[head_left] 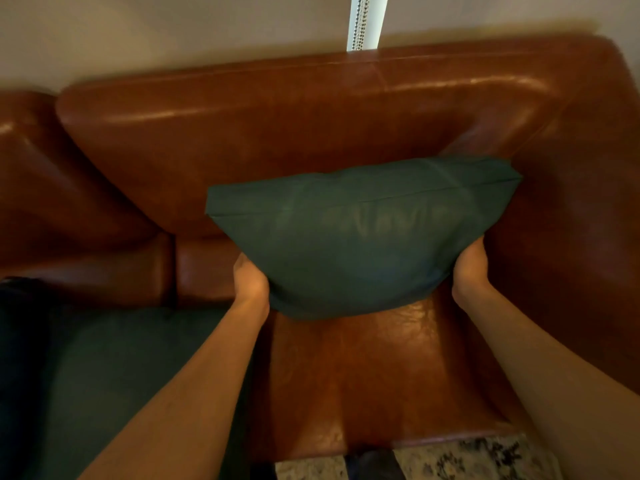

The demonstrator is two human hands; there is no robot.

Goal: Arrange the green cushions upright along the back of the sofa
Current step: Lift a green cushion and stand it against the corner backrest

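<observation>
A dark green cushion [360, 233] is held above the brown leather sofa's seat [363, 372], near the right corner, its top edge close to the sofa back [277, 109]. My left hand [250, 284] grips its lower left side and my right hand [471, 271] grips its lower right side; the fingers are hidden behind the fabric. The cushion stands roughly upright, tilted slightly. A second green cushion [114, 368] lies flat on the seat to the left, partly under my left forearm.
The sofa's right armrest [581, 209] rises just right of the held cushion. Another back pad [45, 174] sits at the left. A pale wall with a white blind strip and bead chain [363, 22] is behind. Patterned rug [467, 459] lies below the seat front.
</observation>
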